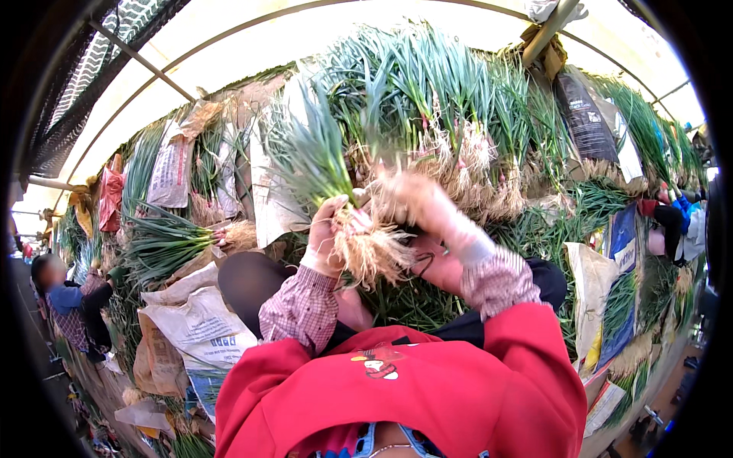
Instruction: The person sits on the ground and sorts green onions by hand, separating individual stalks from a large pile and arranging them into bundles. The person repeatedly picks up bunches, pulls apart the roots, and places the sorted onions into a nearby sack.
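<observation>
My left hand is closed round a bunch of spring onions just above my lap. Their green leaves point up and away from me, and the pale, stringy roots hang down toward me. Close beside the bunch on its right is my right hand, smeared by motion, so its fingers and anything in them cannot be made out. Beyond both hands lies a large heap of spring onions, green tops at the far side, with pinkish-white bulbs and tan roots facing me.
Loose green leaves cover the ground between my legs. To the left lie another bunch of spring onions and a printed white sack. At right are a blue-and-white sack and a dark sack. Another person works at far left.
</observation>
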Tool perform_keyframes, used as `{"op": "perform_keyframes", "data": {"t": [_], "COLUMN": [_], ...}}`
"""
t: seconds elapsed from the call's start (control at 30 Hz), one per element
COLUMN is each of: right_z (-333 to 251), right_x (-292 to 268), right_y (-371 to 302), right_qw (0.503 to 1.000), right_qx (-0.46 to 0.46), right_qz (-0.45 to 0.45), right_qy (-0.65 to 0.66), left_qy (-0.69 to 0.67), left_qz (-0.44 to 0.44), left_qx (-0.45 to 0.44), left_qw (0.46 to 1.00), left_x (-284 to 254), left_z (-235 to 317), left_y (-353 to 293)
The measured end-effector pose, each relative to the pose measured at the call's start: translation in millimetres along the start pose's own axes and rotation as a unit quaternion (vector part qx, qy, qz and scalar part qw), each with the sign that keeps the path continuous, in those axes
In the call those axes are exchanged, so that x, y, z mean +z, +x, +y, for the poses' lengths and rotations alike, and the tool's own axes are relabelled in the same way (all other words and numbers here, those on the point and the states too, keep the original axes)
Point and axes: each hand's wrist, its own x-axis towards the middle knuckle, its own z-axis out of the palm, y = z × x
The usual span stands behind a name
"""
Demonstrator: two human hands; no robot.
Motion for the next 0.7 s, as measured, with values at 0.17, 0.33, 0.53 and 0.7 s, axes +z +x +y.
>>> {"op": "perform_keyframes", "data": {"t": [0.17,0.33,0.53,0.7], "right_z": [-32,4,-11,20], "right_x": [-8,32,88,68], "right_y": [-18,1,17,-16], "right_qw": [0.852,0.914,0.561,0.531], "right_qx": [0.356,0.329,0.275,0.248], "right_qz": [-0.112,0.156,0.319,0.401], "right_qy": [0.368,0.18,0.713,0.705], "left_qy": [0.127,0.246,0.304,0.021], "left_qz": [0.135,0.252,0.264,0.075], "left_qx": [0.056,0.124,0.155,0.055], "left_qw": [0.981,0.928,0.902,0.995], "left_x": [8,20,3,39], "left_z": [-31,-49,-48,-35], "left_y": [10,14,-4,-28]}}
